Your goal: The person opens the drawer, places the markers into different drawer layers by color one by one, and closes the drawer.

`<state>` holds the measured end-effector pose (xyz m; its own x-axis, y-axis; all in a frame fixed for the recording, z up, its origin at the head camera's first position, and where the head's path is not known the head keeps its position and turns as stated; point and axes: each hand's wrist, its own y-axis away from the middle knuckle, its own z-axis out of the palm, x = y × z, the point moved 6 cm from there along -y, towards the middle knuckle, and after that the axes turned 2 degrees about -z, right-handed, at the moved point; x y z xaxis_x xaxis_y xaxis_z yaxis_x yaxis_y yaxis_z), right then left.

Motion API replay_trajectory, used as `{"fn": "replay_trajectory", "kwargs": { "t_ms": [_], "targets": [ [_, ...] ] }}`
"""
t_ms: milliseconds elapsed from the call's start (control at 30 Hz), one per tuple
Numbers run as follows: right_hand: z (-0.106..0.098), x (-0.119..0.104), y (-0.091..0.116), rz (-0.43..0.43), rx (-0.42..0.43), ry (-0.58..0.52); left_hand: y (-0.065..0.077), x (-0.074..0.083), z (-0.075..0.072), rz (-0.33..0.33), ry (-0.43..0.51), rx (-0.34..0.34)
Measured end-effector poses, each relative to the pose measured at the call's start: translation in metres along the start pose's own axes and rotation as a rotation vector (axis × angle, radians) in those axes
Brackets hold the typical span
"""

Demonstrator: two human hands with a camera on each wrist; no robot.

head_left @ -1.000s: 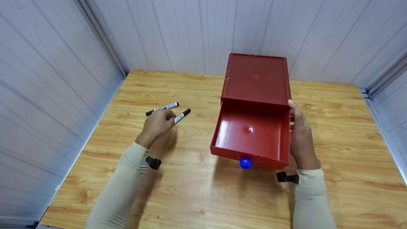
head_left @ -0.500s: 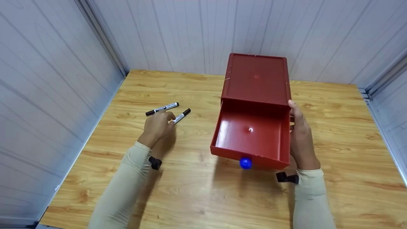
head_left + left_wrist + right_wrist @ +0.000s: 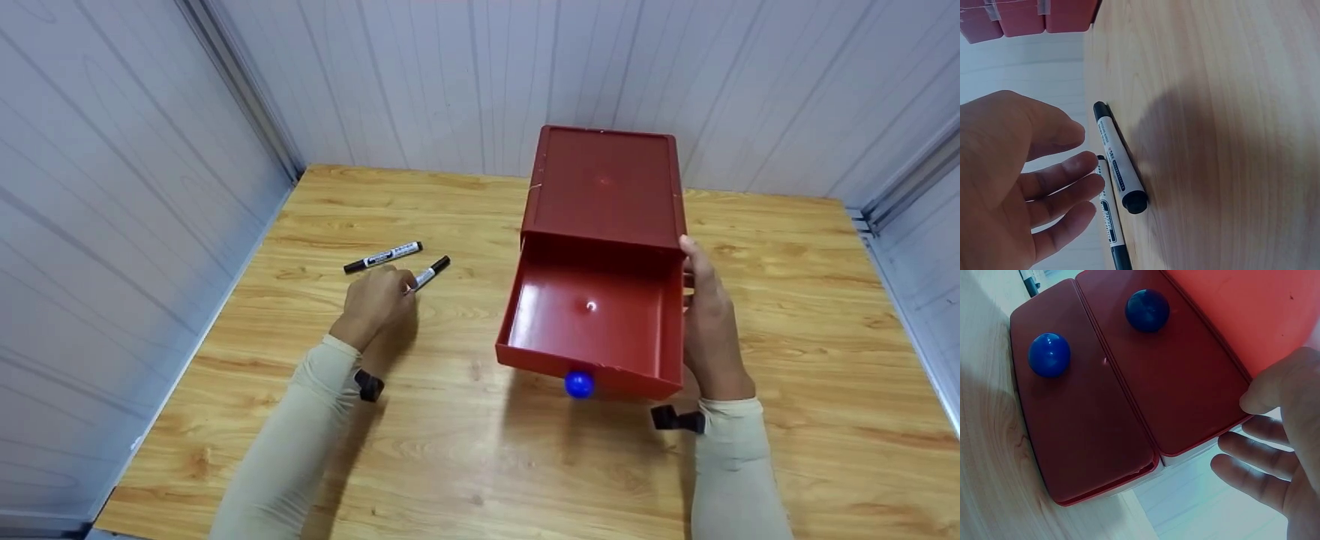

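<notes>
Two white-bodied markers with black ends lie on the wooden table. My left hand is over the nearer marker and hides part of it in the head view. In the left wrist view its thumb and fingers are spread apart, loosely bent, with nothing between them. The other marker lies just beyond. My right hand is at the right side of a red drawer cabinet. Its thumb meets the edge by the pulled-out upper drawer; the fingers extend along the side.
The pulled-out drawer has a blue ball knob. Below it, a second drawer front with its own blue knob shows in the right wrist view. White panel walls rise behind the table and at both sides.
My left hand has shifted slightly right and toward me, baring more of the farther marker and covering more of the nearer one. The right hand and the cabinet have stayed put.
</notes>
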<state>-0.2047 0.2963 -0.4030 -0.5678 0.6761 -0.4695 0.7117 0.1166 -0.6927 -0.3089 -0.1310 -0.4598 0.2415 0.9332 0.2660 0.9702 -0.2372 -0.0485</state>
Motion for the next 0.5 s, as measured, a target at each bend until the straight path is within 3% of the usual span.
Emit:
{"fn": "replay_trajectory", "kwargs": {
  "t_ms": [200,500],
  "targets": [
    [0.0001,0.0005,-0.0007,-0.007,0.000,0.004,0.0014,-0.0003,0.0049,0.015,-0.048,-0.025],
    [-0.0011,-0.0010,-0.0017,-0.022,0.012,-0.011,0.0029,-0.0013,0.0042,0.023,-0.085,0.021]
  ]
}}
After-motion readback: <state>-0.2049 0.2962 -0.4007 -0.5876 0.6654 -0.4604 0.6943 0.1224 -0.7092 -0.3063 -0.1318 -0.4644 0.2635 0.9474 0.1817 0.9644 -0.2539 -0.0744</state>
